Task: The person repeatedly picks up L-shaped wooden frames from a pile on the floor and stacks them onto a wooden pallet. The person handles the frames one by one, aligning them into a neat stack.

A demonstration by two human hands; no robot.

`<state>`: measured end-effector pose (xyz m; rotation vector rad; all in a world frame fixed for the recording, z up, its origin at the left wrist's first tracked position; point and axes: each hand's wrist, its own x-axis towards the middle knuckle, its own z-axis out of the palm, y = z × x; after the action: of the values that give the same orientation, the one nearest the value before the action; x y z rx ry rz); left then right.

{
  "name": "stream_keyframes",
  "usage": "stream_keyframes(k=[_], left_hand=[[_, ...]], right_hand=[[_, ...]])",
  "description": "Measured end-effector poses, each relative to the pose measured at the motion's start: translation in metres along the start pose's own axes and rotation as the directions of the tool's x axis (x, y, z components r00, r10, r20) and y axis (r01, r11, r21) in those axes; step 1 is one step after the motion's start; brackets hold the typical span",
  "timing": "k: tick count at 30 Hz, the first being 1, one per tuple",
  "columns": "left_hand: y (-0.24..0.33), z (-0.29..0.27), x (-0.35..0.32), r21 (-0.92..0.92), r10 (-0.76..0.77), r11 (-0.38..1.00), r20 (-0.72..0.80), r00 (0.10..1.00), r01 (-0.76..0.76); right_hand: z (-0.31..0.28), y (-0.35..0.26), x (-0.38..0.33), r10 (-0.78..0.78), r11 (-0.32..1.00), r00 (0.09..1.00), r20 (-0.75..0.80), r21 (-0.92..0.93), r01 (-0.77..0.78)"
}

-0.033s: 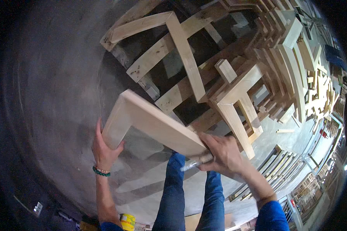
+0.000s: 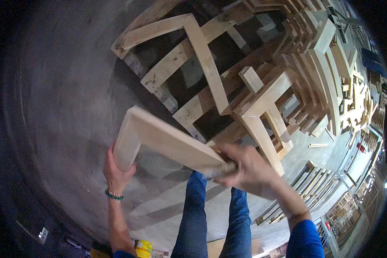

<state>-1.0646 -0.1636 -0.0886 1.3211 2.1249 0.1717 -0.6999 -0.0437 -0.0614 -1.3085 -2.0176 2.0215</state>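
My left hand grips the short arm of an L-shaped pale wooden piece, thumb on the inner side and fingers outside. The piece is held up above the floor, its corner pointing away from me. At the near right end of the long arm is my right hand, smeared by motion, fingers closed. Between its thumb and fingers shows a short, tan, rounded thing, too blurred to name. The hand hides where it meets the board end.
Ahead lies a slatted wooden pallet with another angled wooden piece on it. To the right stand stacked wooden frames with a small block on top. Slats lie farther right. A yellow container sits bottom left.
The L-shaped piece has shifted slightly left, with its corner a little lower in view. My right hand has moved up slightly and blurred; a shiny pale bit below it no longer shows.
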Motion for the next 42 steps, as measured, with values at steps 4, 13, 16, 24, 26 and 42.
stream_keyframes(k=[4, 13, 16, 24, 26, 42], left_hand=[[-0.063, 0.009, -0.091, -0.121, -0.303, 0.949, -0.074, 0.95, 0.293], [-0.101, 0.026, -0.227, -0.753, -0.888, 0.238, 0.088, 0.452, 0.614], [-0.104, 0.015, -0.228, -0.77, -0.92, 0.081, 0.188, 0.345, 0.633], [-0.118, 0.024, -0.209, -0.844, -0.79, 0.266, 0.086, 0.607, 0.466], [-0.115, 0.025, -0.21, -0.85, -0.782, 0.301, 0.04, 0.622, 0.433], [-0.023, 0.121, -0.087, -0.905, -0.71, 0.149, 0.184, 0.68, 0.399]], right_hand=[[-0.043, 0.099, 0.116, 0.162, 0.957, 0.847, -0.506, -0.129, -0.26], [-0.016, 0.171, 0.186, 0.264, 0.784, 0.658, -0.705, -0.24, -0.572], [-0.036, 0.139, 0.184, 0.234, 0.859, 0.701, -0.674, -0.194, -0.473], [-0.138, 0.076, 0.175, 0.114, 0.803, 0.749, -0.652, -0.383, -0.456], [-0.154, 0.071, 0.173, 0.13, 0.798, 0.782, -0.61, -0.404, -0.447], [-0.106, 0.149, 0.115, -0.078, 0.826, 0.825, -0.56, -0.5, -0.262]])
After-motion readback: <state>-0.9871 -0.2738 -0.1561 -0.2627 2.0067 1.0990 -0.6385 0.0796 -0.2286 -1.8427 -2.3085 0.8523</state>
